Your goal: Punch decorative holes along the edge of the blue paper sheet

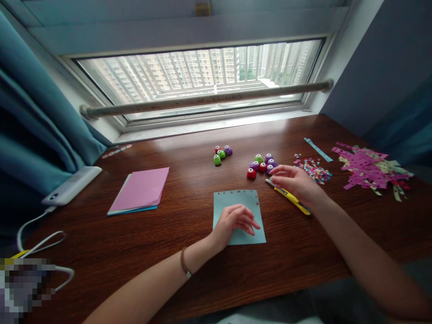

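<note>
My left hand (236, 219) rests over a light blue sheet of paper (222, 200), its fingers loosely spread. Small reddish holes or shapes run along the paper's top edge and upper right side. My right hand (297, 182) hovers above a yellow utility knife (292, 201), fingers stretched to the left and apart. Its fingertips are close to a purple craft punch (269, 168); whether they touch it I cannot tell. Several more small punches cluster there, among them a red one (251, 173) and a green one (258, 158).
Another group of punches (221, 154) stands farther back. At left lie a stack of coloured paper (143, 189) and a white power strip (72, 185) with a cable. Confetti (317, 171), a blue strip (318, 149) and pink punched scraps (364, 166) spread on the right.
</note>
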The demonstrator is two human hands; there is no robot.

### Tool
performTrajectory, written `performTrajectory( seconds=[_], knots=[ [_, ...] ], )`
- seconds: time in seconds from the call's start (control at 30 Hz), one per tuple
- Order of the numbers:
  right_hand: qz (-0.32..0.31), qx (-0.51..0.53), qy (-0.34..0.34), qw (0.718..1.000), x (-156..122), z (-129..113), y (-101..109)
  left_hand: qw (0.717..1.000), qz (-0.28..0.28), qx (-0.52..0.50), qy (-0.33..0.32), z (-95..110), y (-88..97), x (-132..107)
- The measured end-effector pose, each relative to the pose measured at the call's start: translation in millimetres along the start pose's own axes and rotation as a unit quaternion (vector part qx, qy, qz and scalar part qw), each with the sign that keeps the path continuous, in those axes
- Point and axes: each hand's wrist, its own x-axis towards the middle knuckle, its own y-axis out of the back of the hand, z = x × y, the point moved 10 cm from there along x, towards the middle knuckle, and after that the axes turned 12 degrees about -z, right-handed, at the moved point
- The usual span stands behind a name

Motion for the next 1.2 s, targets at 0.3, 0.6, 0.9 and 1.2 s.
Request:
performTrajectory(
  seconds=[0.3,0.6,0.9,1.2],
  knots=[
    [0.246,-0.36,-0.004,0.9,-25,-22,161,0.999,-0.015,0.033,-0.01,1,-1.5,0],
    [0.317,-0.456,-0.019,0.832,-32,-27,175,0.999,0.004,0.036,0.004,0,-0.3,-2],
    [0.34,-0.443,0.003,0.829,-36,-31,176,0.996,-0.008,0.083,-0.016,9,-9.5,-4],
    [0.322,-0.474,0.032,0.819,-30,-34,159,0.859,-0.041,0.498,-0.113,35,-47.3,-24]
  ],
)
